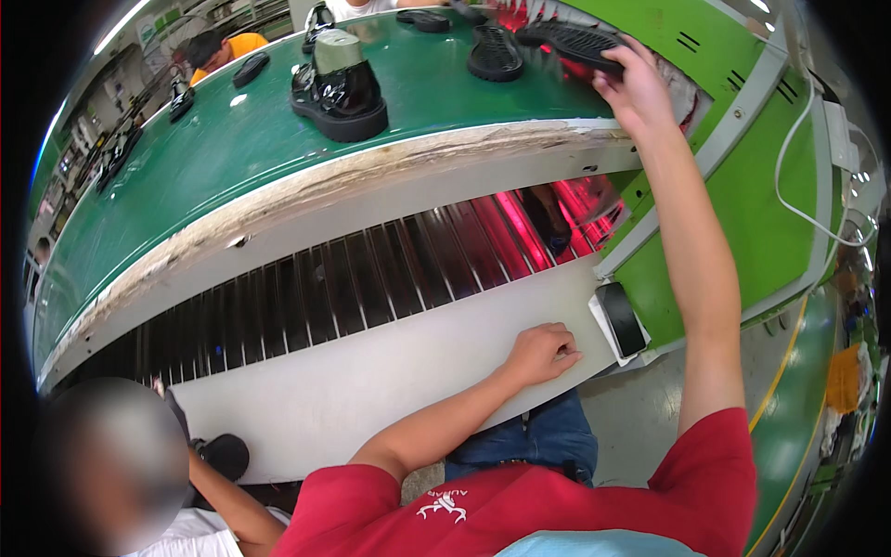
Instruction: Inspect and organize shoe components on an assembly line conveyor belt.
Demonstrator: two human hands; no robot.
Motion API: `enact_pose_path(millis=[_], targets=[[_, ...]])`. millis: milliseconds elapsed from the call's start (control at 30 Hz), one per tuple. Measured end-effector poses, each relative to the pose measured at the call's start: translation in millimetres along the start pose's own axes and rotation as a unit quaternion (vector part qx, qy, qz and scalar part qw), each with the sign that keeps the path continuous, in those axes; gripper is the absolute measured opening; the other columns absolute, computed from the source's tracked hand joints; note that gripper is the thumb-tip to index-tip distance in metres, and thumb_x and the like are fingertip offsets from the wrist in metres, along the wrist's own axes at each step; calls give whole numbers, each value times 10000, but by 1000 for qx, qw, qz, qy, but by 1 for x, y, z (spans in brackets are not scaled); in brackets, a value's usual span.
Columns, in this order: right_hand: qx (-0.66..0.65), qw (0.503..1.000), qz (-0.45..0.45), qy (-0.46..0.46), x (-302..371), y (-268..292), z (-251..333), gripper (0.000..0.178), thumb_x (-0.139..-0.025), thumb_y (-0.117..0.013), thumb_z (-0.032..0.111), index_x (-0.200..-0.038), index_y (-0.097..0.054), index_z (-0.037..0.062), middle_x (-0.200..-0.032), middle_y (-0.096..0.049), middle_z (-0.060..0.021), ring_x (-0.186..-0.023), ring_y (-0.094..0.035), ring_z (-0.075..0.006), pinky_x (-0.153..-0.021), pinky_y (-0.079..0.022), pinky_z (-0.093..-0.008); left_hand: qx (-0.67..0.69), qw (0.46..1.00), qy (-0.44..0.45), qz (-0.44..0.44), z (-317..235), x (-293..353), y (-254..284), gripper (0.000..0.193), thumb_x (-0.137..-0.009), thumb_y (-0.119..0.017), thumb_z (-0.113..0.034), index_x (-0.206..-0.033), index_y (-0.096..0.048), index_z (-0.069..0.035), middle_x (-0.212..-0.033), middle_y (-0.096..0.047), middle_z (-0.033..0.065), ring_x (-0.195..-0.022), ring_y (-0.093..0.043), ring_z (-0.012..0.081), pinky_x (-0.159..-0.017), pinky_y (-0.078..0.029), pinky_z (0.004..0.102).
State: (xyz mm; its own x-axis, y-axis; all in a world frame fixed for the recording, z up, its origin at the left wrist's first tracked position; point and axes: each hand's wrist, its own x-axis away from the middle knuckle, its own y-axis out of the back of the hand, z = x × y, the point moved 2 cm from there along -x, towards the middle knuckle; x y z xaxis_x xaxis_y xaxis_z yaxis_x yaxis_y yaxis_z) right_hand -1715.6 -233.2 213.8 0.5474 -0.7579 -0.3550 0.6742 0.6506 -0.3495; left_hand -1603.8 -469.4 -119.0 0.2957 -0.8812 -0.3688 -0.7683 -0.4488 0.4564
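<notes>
At the upper right, my right hand pinches the near end of a black shoe sole between thumb and fingers. The sole's treaded side faces up, at the red-lit opening of the green machine. Just left of it, a second black sole lies on the green conveyor belt. My left hand rests on the white ledge, its fingers curled into a loose fist with nothing visible in it. A shiny black shoe with a pale green piece at its top stands farther left on the belt.
Below the belt runs a roller track, red-lit at its right end, with a dark shoe inside. A phone sits at the ledge's right end. One person is close at my left, near a black shoe; others work across the belt.
</notes>
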Motion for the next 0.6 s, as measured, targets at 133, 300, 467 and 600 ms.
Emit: enact_pose_path(millis=[133, 300, 467, 600], targets=[[-171, 980, 80, -64, 45, 68, 11, 196, -982, -703, 43, -1175, -670, 26, -1058, -713, -89, -896, -665, -210, -778, -541, -367, -5, 1000, -18, 13, -2, -3, -4, 233, -892, -814, -293, -827, -713, -94, -862, -711, 63, -840, -714, 286, -726, -563, 431], [-223, 968, 65, -95, 127, 67, 10, 221, -1029, -703, 95, -1232, -669, 17, -1193, -734, -99, -1083, -686, -218, -955, -550, -377, 58, 998, 21, -6, 6, -3, 3, 209, -958, -812, -269, -926, -753, -71, -915, -752, 67, -818, -729, 219, -715, -571, 377], [-48, 982, 166, -79, 203, 56, -19, 399, -1068, -700, 108, -1440, -608, -3, -1327, -715, -106, -1229, -676, -168, -1091, -522, -336, 303, 926, 179, -136, 3, -12, 51, 377, -1172, -541, -346, -1110, -686, -4, -906, -689, 29, -801, -708, 145, -770, -578, 297], [76, 974, 212, 26, 247, 59, -42, 344, -1069, -726, 89, -1380, -621, -11, -1189, -755, -75, -1087, -695, -123, -977, -533, -267, 306, 897, 115, -297, -34, -12, 100, 406, -1179, -505, -372, -1290, -650, -9, -1065, -693, 80, -1031, -686, 177, -892, -538, 329]])
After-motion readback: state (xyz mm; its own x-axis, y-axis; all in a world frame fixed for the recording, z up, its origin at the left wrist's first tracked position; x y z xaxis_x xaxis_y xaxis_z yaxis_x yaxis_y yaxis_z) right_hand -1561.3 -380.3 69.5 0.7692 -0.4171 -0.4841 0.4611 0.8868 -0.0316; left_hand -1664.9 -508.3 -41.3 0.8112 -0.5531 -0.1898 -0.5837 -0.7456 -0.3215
